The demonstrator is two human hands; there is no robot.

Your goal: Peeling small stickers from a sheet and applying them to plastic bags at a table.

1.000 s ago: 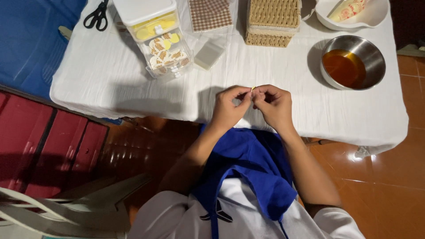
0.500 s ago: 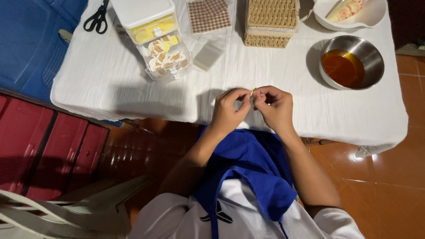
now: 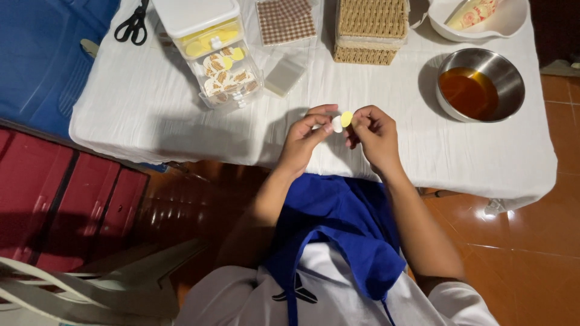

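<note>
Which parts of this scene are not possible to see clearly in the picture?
- Small round yellow and white piece, head view: too small to tell what it is; the fingers of the left hand and right hand cover part of it.
- Black scissors: blades cut off by the top edge.
- White oval dish: cut off by the top edge.
- Clear plastic box with white lid: its round contents are too small to identify.

left hand (image 3: 302,142): fingers pinched, raised | right hand (image 3: 376,134): fingers pinched, facing left | forearms converge
</note>
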